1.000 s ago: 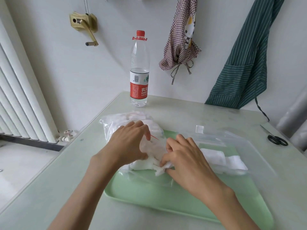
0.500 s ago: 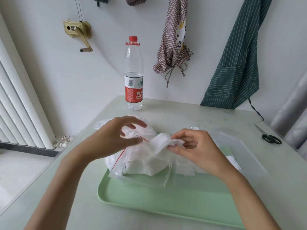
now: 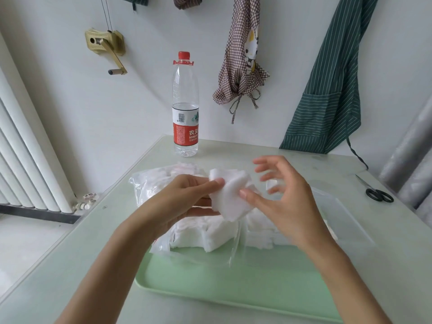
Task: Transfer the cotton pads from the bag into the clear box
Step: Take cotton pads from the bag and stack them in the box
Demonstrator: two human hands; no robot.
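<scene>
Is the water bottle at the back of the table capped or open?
Capped. The water bottle stands upright with its red cap seated on the neck.

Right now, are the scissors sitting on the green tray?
No, the scissors lie on the bare table at the far right, well clear of the green tray.
</scene>
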